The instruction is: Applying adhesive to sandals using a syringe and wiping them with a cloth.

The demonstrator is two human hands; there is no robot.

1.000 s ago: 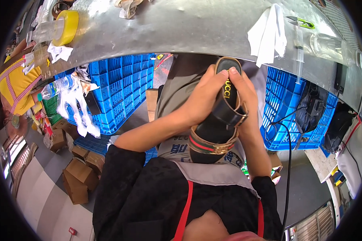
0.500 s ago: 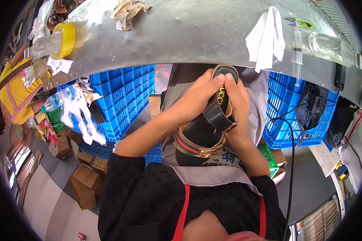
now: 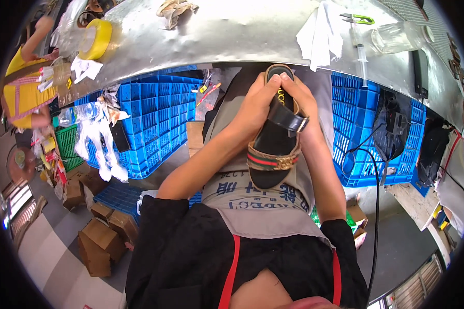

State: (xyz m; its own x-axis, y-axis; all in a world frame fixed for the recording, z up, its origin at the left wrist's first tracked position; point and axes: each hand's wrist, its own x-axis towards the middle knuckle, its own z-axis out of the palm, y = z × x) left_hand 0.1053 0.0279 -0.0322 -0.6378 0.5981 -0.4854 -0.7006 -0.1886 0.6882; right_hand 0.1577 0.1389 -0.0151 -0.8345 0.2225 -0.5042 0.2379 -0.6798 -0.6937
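A black sandal (image 3: pixel 274 139) is held over my lap, its heel end pointing toward the table. It has a buckled black ankle strap (image 3: pixel 287 119) and a tan toe band (image 3: pixel 273 160) with a green and red stripe and a gold ornament. My left hand (image 3: pixel 260 98) grips the heel from the left, thumb pressed on the insole. Closed round the opposite side, my right hand (image 3: pixel 301 99) has its thumb beside the left one. Fingers under the sole are hidden. A grey apron (image 3: pixel 227 188) with printing lies beneath the sandal.
On the metal table (image 3: pixel 232 38) lie a yellow tape roll (image 3: pixel 96 40), a white cloth (image 3: pixel 319 38), green-handled snips (image 3: pixel 358 19), a syringe (image 3: pixel 362 59) and a clear bottle (image 3: pixel 399 37). Blue crates (image 3: pixel 152 123) stand either side of my legs. A black cable (image 3: pixel 377 206) hangs at right. Someone in yellow (image 3: pixel 23 98) is at far left.
The sandal has tipped so its insole and toe band face up more openly. Both hands keep their grip at the heel and have shifted slightly left and toward the table.
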